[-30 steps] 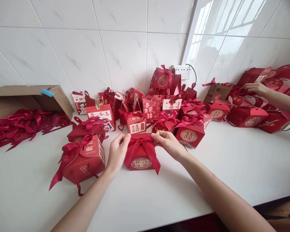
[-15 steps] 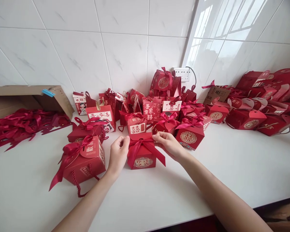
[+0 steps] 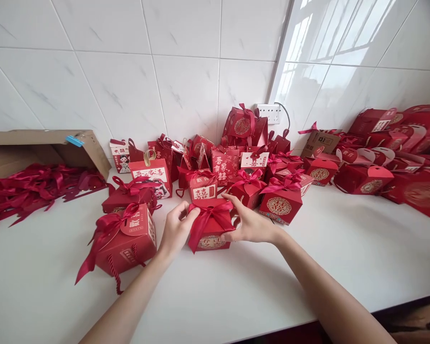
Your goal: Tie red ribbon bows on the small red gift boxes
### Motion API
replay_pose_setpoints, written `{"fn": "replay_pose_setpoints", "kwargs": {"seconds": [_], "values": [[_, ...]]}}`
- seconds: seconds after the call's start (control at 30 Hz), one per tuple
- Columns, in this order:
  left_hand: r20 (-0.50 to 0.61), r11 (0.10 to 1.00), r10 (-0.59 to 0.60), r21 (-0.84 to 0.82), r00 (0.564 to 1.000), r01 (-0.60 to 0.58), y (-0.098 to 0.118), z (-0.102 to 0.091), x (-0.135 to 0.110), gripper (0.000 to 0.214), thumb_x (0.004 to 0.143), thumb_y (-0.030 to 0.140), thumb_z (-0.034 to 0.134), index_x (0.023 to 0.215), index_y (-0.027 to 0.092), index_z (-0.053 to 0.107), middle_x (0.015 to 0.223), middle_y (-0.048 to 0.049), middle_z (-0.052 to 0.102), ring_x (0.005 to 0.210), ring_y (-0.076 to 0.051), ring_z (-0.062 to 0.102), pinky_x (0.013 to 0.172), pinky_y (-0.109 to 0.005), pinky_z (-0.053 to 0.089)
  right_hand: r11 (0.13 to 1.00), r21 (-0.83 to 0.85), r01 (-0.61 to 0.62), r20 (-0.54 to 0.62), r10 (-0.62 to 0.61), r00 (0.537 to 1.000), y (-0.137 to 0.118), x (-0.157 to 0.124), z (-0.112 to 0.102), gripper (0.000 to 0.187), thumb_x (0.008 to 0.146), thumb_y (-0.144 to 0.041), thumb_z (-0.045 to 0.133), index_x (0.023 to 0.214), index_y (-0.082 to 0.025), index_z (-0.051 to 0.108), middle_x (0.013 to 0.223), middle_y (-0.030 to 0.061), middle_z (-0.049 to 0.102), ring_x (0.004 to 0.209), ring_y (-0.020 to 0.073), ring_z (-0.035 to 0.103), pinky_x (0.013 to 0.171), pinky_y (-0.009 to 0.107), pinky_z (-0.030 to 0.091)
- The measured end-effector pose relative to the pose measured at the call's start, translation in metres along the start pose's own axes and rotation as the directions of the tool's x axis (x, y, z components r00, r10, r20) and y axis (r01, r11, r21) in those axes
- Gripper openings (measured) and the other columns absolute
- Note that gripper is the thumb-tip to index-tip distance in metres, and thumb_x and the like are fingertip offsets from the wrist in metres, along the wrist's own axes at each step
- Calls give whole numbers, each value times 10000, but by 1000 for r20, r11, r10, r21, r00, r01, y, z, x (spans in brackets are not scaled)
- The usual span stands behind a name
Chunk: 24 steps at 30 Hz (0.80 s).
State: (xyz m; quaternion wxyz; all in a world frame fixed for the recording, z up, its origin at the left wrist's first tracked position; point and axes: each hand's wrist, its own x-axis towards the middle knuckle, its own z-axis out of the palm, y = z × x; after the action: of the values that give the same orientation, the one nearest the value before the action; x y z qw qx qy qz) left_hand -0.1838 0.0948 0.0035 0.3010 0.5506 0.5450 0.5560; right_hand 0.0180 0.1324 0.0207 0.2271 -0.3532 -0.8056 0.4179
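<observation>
A small red gift box (image 3: 210, 238) with a gold round emblem stands on the white counter (image 3: 236, 286) in front of me. A red satin ribbon (image 3: 209, 217) is tied in a bow over its top. My left hand (image 3: 175, 230) pinches the bow's left loop with its fingertips. My right hand (image 3: 249, 222) wraps round the box's right side, thumb at the front and fingers over the top by the bow. Both hands are closed on the box and its ribbon.
Several finished red boxes with bows crowd the wall behind, one (image 3: 127, 239) close on the left and one (image 3: 281, 205) on the right. A brown carton (image 3: 39, 148) spills loose ribbons (image 3: 32, 184) at far left. More red boxes (image 3: 380, 157) fill the right. A wall socket (image 3: 268, 112) sits behind.
The box has slid a little away from me, towards the pile. My right hand has shifted from pulling the bow's right loop to gripping the box's side. The other person's hand at right is gone.
</observation>
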Motion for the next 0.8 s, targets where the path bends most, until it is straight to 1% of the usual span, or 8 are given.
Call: {"fn": "replay_pose_setpoints", "kwargs": {"seconds": [0.07,0.13,0.17,0.23,0.3,0.33,0.4,0.8], "values": [[-98,986,148,93,984,-139,3,0,-3,296,797,320,543,584,199,376,568,51,355,520,-97,357,489,-207,323,991,-53,119,-104,-124,987,1,2,5,935,638,-305,759,1390,-231,208,1269,127,481,982,231,579,838,389,510],[-165,923,364,193,917,-332,5,-1,-6,228,836,264,520,638,196,428,636,34,411,579,-105,421,541,-211,373,957,-145,253,-218,-280,935,4,4,9,943,629,-258,762,1394,-235,211,1325,139,428,1052,248,559,845,380,518],[-172,857,498,246,850,-453,5,-2,-8,189,840,232,528,669,195,456,687,21,441,630,-112,462,582,-219,405,929,-198,312,-267,-357,895,6,5,11,944,635,-241,759,1399,-241,205,1353,145,399,1109,263,533,853,380,519],[-134,659,742,329,657,-676,4,-1,-10,135,816,169,570,703,192,499,791,-6,455,746,-135,516,660,-250,459,872,-289,395,-340,-479,809,10,6,15,938,661,-232,747,1411,-261,184,1407,154,337,1215,291,464,866,391,521],[-72,476,871,366,485,-800,5,1,-12,122,787,141,616,711,191,534,849,-21,420,804,-151,516,697,-282,488,833,-342,435,-380,-546,747,14,8,18,946,683,-240,741,1423,-282,153,1450,158,281,1264,305,422,863,406,529],[-52,428,895,376,442,-822,6,3,-14,120,779,139,631,710,191,548,860,-23,397,811,-153,506,697,-290,493,824,-357,441,-390,-560,731,15,8,20,951,688,-243,740,1426,-289,141,1463,159,264,1276,307,412,860,410,534],[-50,403,907,393,419,-826,8,6,-17,120,777,143,648,707,191,562,861,-22,358,796,-149,478,683,-291,492,821,-367,437,-396,-563,725,16,8,22,960,690,-245,742,1429,-293,130,1475,157,253,1295,307,395,855,407,542],[-16,393,906,399,422,-829,12,5,-21,97,842,240,580,755,198,573,813,-2,312,695,-127,429,571,-276,429,850,-322,418,-422,-524,740,10,4,24,956,700,-318,750,1430,-280,135,1444,167,312,1284,305,414,928,433,512]]}}
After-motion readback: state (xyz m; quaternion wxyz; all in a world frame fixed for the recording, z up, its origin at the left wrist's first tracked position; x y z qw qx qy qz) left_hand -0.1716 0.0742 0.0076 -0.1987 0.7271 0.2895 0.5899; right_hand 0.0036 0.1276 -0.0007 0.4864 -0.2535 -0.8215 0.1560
